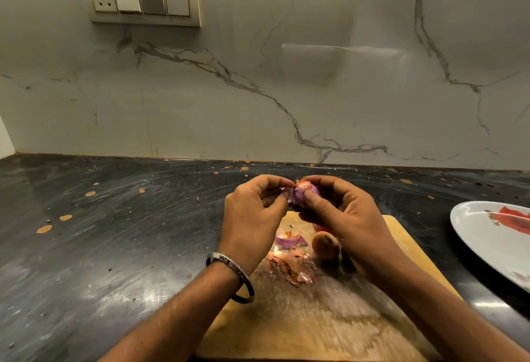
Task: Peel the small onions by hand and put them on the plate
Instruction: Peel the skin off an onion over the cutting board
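Note:
My right hand grips a small purple onion above the far edge of the wooden cutting board. My left hand pinches a strip of onion skin still attached to its left side. An unpeeled brown onion lies on the board under my right hand, with another reddish one partly hidden behind it. Loose skins and a purple peel piece lie on the board. The white plate with a red pattern sits at the right edge, partly out of view.
The board lies on a dark stone counter with orange specks. A marble wall rises behind, with a switch panel at upper left. A metal bangle circles my left wrist.

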The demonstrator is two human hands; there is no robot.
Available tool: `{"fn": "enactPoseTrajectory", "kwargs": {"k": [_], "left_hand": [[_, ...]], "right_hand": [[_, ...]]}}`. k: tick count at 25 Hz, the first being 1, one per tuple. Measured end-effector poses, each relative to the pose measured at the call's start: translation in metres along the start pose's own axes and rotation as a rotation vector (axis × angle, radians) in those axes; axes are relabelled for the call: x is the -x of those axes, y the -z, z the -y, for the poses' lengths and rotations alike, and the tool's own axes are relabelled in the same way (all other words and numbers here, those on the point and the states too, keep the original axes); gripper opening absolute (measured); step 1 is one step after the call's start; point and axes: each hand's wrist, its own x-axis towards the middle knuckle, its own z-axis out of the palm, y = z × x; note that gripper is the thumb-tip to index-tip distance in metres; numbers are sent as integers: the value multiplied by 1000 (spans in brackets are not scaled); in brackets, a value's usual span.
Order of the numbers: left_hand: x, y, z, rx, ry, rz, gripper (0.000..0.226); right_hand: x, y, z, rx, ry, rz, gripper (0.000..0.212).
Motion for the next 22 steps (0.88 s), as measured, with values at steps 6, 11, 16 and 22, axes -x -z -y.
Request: {"fn": "enactPoseTrajectory", "kwargs": {"k": [6,11,16,22], "left_hand": [[1,1,-2,-17,-43,8,16],[-1,2,-1,-41,-43,34,14],[-7,8,-4,223,138,121,14],[-9,12,-1,-90,206,246,25]], "right_hand": [[2,-1,2,128,32,11,43],[1,2,3,175,35,-48,37],[-2,4,1,67,-46,-55,27],[-2,5,1,178,-44,-38,30]]}}
